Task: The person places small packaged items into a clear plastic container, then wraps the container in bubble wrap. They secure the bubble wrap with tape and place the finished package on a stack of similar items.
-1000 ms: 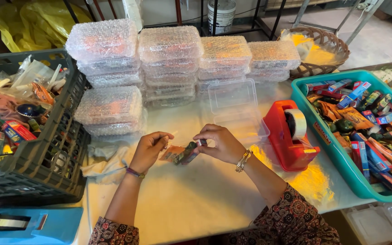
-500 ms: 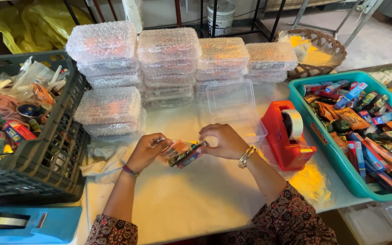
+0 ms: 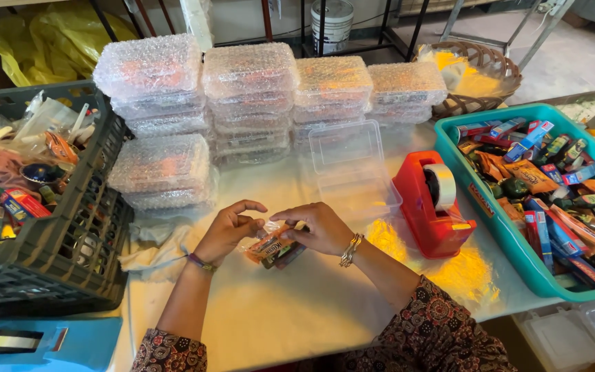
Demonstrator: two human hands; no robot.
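Both hands, left hand [image 3: 227, 231] and right hand [image 3: 318, 227], have drawn closer, fingers now pinched shut on the snack packets [image 3: 275, 246] just above the worktop [image 3: 297, 310], near the open clear box [image 3: 352, 172]; the bundle looks gathered

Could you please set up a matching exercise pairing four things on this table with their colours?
Things:
1. tape dispenser
2. tray
3. crate
4. open box

Colours:
A. clear
B. teal
C. red
D. dark grey

Pairs: 1-C, 2-B, 3-D, 4-A
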